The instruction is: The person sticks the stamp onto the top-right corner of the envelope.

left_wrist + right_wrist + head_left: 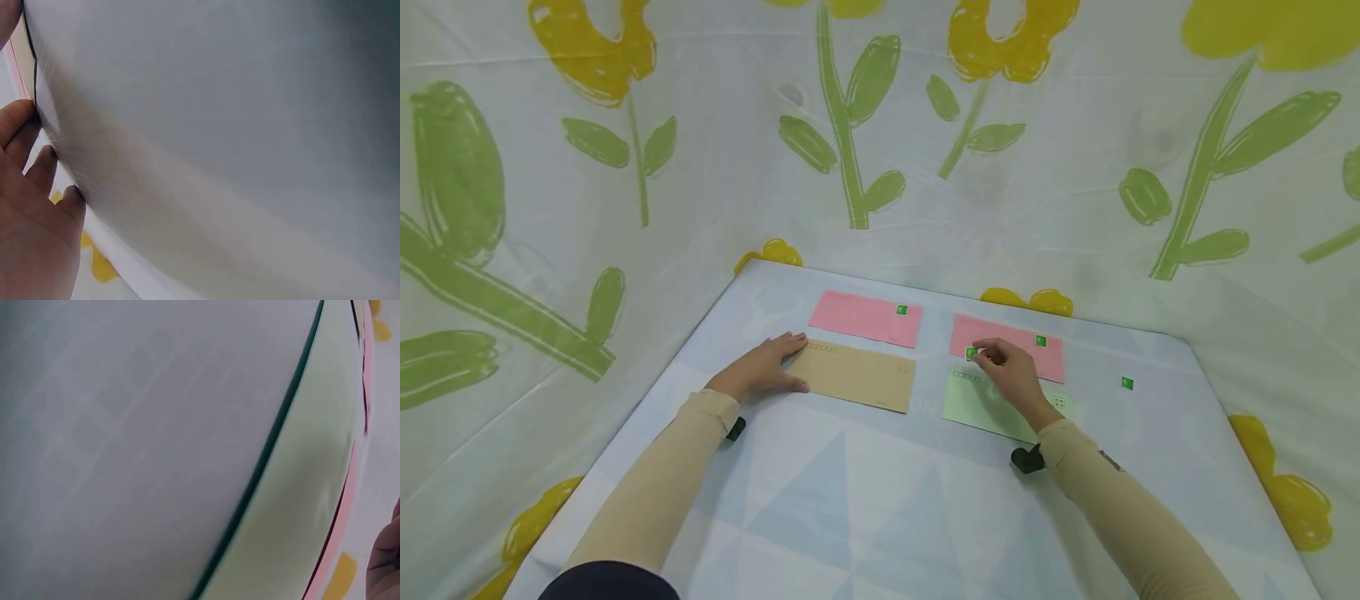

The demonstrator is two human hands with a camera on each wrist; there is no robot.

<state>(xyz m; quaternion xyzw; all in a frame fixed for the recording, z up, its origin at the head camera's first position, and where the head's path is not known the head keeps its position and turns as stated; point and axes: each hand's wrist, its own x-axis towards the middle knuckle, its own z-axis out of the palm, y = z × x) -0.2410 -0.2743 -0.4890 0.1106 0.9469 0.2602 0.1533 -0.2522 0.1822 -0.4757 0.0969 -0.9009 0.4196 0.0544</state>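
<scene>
My left hand [765, 367] rests with spread fingers at the left end of a tan envelope [857, 377]. In the left wrist view, fingertips of that hand [37, 206] touch down at the left edge. My right hand [1013, 375] pinches a small green stamp [972, 353] between thumb and fingertips. It is above the pale green envelope [981, 406], near the lower edge of the right pink envelope [1052, 360], and partly covers both. Only a sliver of the right hand [384, 562] shows in the right wrist view.
Behind the tan envelope lies another pink envelope [857, 317] with a green stamp [902, 310] at its upper right. The right pink envelope bears a stamp [1041, 341] too. A loose stamp [1127, 383] lies on the table [880, 517] at right. Flower-printed cloth [715, 183] surrounds the table.
</scene>
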